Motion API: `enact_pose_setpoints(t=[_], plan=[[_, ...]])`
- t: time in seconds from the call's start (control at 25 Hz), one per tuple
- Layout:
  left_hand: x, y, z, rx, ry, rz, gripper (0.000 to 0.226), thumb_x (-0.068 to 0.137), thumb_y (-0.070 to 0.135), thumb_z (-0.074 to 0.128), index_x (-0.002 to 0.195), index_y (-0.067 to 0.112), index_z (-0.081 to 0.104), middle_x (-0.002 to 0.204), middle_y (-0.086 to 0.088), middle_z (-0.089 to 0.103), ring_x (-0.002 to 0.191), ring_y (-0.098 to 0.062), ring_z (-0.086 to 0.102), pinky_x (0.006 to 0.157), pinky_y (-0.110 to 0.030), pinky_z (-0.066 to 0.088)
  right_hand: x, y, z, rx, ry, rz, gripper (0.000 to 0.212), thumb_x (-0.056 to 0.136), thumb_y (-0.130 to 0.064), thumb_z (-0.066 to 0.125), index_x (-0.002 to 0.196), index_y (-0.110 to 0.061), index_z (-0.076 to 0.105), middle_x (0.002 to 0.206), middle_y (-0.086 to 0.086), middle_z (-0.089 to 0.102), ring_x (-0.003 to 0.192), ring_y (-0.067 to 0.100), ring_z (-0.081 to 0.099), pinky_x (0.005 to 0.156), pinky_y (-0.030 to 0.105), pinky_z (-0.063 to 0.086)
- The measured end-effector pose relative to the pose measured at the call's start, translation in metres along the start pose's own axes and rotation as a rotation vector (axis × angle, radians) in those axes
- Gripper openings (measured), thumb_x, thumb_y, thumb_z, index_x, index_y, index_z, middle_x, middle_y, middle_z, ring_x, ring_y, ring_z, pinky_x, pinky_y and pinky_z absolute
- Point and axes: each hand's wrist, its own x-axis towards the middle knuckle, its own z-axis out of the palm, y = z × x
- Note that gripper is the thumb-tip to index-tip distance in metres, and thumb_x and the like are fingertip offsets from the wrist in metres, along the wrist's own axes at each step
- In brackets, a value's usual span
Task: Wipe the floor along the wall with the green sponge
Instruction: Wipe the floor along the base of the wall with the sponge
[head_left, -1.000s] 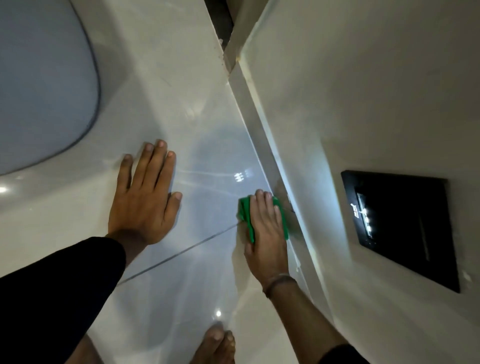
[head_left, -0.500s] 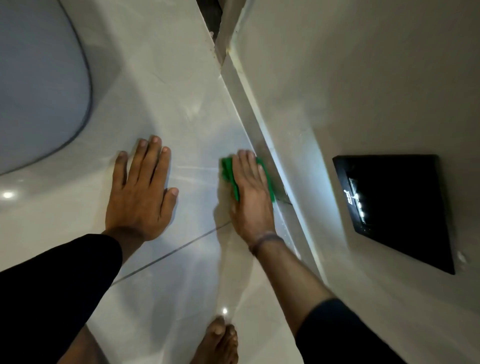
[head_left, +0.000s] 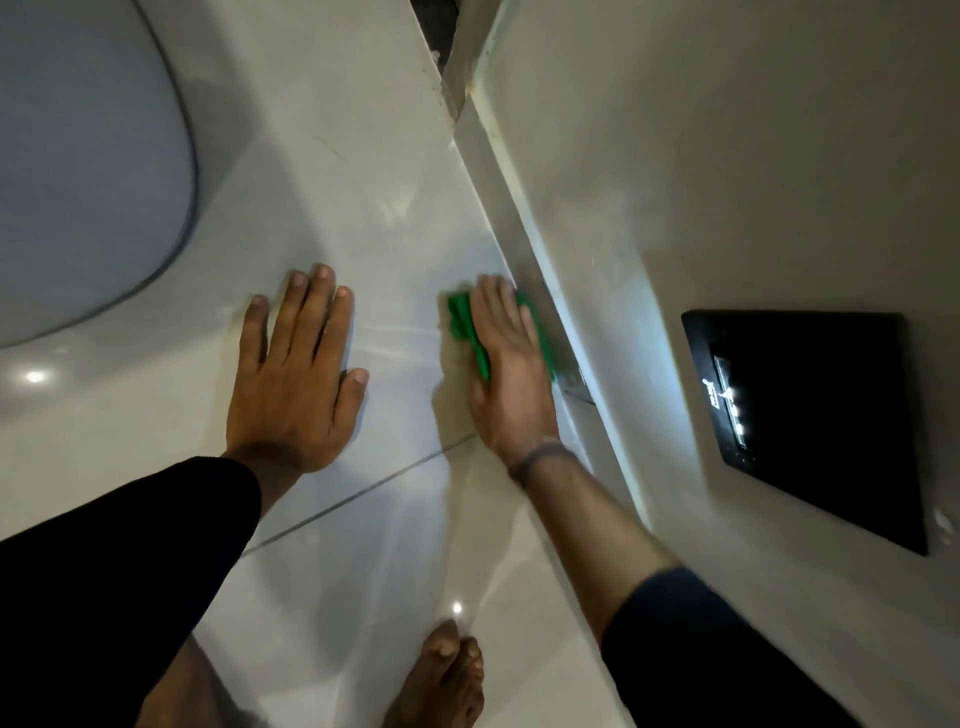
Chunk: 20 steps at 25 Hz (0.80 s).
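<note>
the green sponge (head_left: 462, 325), likely soft and light, lies on the floor (head_left: 363, 218) at its wall edge, pinned flat under the right hand (head_left: 511, 374), a pressing grip; left hand (head_left: 296, 379) splayed empty.

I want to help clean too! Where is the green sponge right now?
The green sponge is on the floor under the right hand, right beside the base of the wall, with the left hand flat nearby.

Sponge (head_left: 462, 322) under right hand (head_left: 511, 374), beside wall (head_left: 675, 182)
</note>
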Motion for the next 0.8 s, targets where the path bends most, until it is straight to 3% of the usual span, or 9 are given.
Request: enact_pose_setpoints(t=[0.12,0.32,0.48,0.56,0.64,0.8], plan=[[-0.001,0.001,0.002,0.006,0.014,0.001,0.081,0.102,0.037,0.043,0.172,0.001,0.025,0.184,-0.023,0.019,0.171,-0.042,0.018,0.136,-0.064,0.013,-0.038,0.014,-0.005,-0.015,-0.029,0.016,0.090,0.077,0.017,0.046,0.161,-0.014,0.030,0.170,0.004,0.023,0.159,0.017,0.008,0.128,0.047,0.013],[-0.001,0.001,0.001,0.002,0.017,0.001,0.080,0.102,0.037,0.044,0.172,0.001,0.026,0.183,-0.024,0.020,0.170,-0.043,0.018,0.136,-0.064,0.013,0.054,-0.019,0.007,-0.081,0.044,-0.093,0.068,0.093,0.007,0.054,0.157,-0.007,0.037,0.166,0.013,0.033,0.157,0.027,0.021,0.129,0.039,0.010],[-0.001,0.001,0.000,0.000,0.024,0.002,0.080,0.101,0.036,0.046,0.171,0.000,0.028,0.182,-0.025,0.022,0.169,-0.044,0.020,0.136,-0.064,0.012,0.071,-0.019,0.006,-0.081,0.061,-0.154,0.070,0.091,0.012,0.049,0.157,-0.004,0.034,0.165,0.016,0.032,0.156,0.029,0.023,0.129,0.038,0.008],[-0.001,0.002,0.000,-0.002,0.020,0.002,0.080,0.101,0.036,0.046,0.171,0.001,0.027,0.183,-0.023,0.021,0.170,-0.042,0.019,0.136,-0.063,0.012,0.029,0.000,0.004,-0.080,0.039,-0.140,0.074,0.088,0.013,0.042,0.159,-0.007,0.031,0.168,0.014,0.028,0.158,0.027,0.018,0.130,0.043,0.010],[-0.002,0.000,0.001,-0.003,0.017,0.003,0.080,0.101,0.036,0.045,0.171,0.002,0.027,0.183,-0.022,0.020,0.171,-0.041,0.018,0.136,-0.063,0.012,-0.034,0.027,0.004,-0.076,-0.004,-0.092,0.071,0.090,-0.001,0.035,0.161,-0.009,0.028,0.170,0.011,0.023,0.159,0.025,0.011,0.129,0.047,0.010],[-0.001,0.000,0.001,-0.016,0.015,0.004,0.080,0.102,0.037,0.043,0.171,0.001,0.027,0.183,-0.023,0.020,0.171,-0.041,0.017,0.137,-0.064,0.011,-0.179,0.094,0.007,-0.146,-0.056,0.028,0.067,0.100,-0.007,0.046,0.162,-0.015,0.021,0.170,0.006,0.021,0.159,0.026,0.012,0.130,0.046,0.009]])
